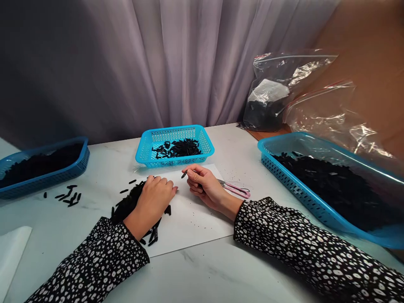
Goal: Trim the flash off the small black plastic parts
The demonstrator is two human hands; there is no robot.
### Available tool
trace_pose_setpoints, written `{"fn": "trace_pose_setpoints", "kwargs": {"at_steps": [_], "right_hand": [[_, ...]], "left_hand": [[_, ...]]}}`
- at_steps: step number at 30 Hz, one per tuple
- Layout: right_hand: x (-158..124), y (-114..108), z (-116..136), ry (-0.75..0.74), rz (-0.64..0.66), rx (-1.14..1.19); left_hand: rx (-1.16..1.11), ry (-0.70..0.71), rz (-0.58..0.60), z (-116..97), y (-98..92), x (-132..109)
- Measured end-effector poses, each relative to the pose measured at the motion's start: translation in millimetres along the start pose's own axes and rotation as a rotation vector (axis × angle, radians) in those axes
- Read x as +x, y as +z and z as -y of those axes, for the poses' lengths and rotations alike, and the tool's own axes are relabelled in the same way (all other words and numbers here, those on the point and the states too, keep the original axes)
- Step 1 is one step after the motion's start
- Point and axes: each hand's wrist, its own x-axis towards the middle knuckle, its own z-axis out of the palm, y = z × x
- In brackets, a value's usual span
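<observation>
My left hand (155, 198) lies palm down on a pile of small black plastic pieces (125, 206) at the left edge of a white sheet (195, 221), its fingers curled over the pile. My right hand (204, 185) rests on the sheet and pinches one small black piece (184, 174) between thumb and forefinger. Pink snips (235, 188) lie on the sheet just right of that hand. Both arms wear black sleeves with white spots.
A small blue basket (144, 147) with black pieces stands behind the sheet. Larger blue baskets of black pieces sit at left (82, 162) and right (284, 172). Loose pieces (69, 197) lie at left. Clear plastic bags (277, 92) stand at back right, before a curtain.
</observation>
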Motion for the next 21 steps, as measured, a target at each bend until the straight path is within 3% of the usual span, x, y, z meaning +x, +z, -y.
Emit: {"fn": "trace_pose_setpoints", "kwargs": {"at_steps": [5,8,13,16,21], "right_hand": [[-0.6,-0.1,-0.4,0.005,-0.001,-0.016],[-0.7,0.0,0.1,0.01,-0.004,-0.015],[-0.4,0.2,-0.1,0.009,0.005,-0.033],[-0.2,0.1,-0.3,-0.001,0.01,-0.038],[0.2,0.5,1.8,0.003,-0.056,0.036]], "left_hand": [[-0.394,-0.097,-0.21,-1.2,-12.5,5.6],[-0.664,-0.263,-0.24,-2.1,-18.1,7.6],[-1.25,-0.532,-0.195,-8.9,-22.6,9.6],[-1.574,-0.677,-0.09,-18.3,-25.5,8.6],[-1.861,-0.873,0.095,-26.8,-23.7,4.1]]}}
